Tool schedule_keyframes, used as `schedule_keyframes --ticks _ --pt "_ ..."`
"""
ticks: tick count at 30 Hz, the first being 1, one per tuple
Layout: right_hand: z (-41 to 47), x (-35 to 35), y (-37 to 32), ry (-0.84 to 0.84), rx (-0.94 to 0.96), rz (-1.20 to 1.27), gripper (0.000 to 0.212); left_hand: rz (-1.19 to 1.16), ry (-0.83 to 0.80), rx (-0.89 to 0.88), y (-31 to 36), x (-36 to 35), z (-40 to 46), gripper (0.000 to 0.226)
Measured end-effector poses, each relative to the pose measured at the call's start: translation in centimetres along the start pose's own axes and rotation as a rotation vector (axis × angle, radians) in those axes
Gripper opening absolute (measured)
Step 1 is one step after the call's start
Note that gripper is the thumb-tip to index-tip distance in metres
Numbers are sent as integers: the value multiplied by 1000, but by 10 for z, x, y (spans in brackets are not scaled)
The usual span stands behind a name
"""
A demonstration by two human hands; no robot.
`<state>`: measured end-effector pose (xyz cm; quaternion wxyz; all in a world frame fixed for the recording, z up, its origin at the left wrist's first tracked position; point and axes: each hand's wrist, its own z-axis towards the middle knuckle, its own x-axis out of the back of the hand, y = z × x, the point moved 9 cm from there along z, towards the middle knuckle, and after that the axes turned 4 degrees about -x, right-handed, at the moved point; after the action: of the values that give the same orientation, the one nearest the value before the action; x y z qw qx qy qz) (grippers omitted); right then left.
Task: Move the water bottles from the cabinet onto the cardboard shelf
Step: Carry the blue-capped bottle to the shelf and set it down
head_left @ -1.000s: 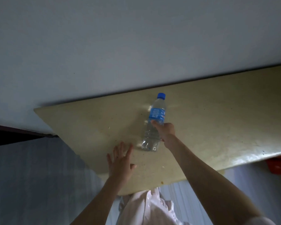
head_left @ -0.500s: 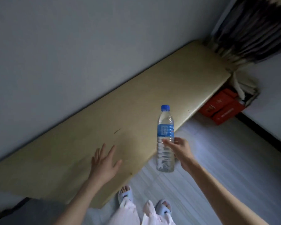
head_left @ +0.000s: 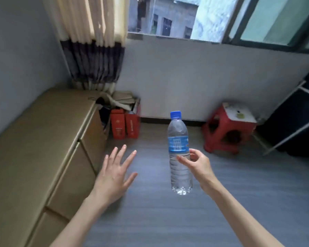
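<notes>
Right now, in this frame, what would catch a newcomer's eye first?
First the clear water bottle with its blue cap, held upright in mid-air over the grey floor by the right hand, whose fingers pinch it just below the label. Next the left hand, open with fingers spread, beside the tan cabinet. Behind stand a red stool against the white wall and a striped curtain in the corner.

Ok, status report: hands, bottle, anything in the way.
Right hand holds water bottle upright, mid-air, over the floor. Left hand open, empty. Red stool ahead right; nothing touching the bottle.
</notes>
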<state>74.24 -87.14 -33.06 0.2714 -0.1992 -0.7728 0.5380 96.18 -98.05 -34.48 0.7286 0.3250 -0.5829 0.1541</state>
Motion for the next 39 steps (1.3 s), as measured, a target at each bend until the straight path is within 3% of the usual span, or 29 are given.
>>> schedule_keyframes --ticks 8,13,18,25,30,35,39 --pt "-42 297 40 488 29 211 10 -82 -52 -476 289 -38 139 61" --pt "-81 457 65 770 64 329 13 -101 -36 -770 461 -68 197 58" --pt "-102 608 99 982 76 407 13 -117 -89 -943 606 -128 247 62" --pt "-138 779 147 1197 35 394 15 -117 -269 -1163 808 -217 288 74" --pt "-182 883 185 1357 11 386 23 -123 -302 -1406 967 -248 279 64" --pt "-214 996 224 1456 23 403 8 -97 -341 -1498 1101 -298 274 69" --pt "-230 1091 256 1472 24 413 34 -98 -356 -1494 1200 -339 276 75"
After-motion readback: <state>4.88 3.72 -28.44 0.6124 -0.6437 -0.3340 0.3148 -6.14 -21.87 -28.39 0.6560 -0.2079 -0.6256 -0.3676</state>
